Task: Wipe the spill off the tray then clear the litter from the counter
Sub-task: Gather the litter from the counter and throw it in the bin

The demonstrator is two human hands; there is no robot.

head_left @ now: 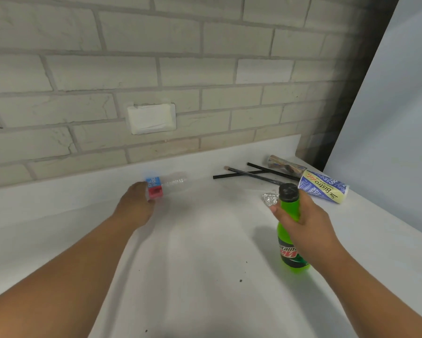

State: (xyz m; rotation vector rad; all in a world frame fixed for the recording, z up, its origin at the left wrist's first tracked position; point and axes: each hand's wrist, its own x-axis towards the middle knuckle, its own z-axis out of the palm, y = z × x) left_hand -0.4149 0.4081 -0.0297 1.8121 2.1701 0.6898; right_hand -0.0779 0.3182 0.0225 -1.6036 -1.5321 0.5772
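Observation:
My right hand is wrapped around the neck of an upright green soda bottle with a black cap, its base on the white counter. My left hand grips the end of a clear plastic bottle with a blue and red label, which lies on its side near the wall. Behind the green bottle lie a ball of foil, a printed paper cup on its side, black straws and a crumpled wrapper. No tray is in view.
A pale brick wall with a white cover plate backs the counter. A grey panel rises at the right behind the litter. Small dark crumbs dot the counter near me.

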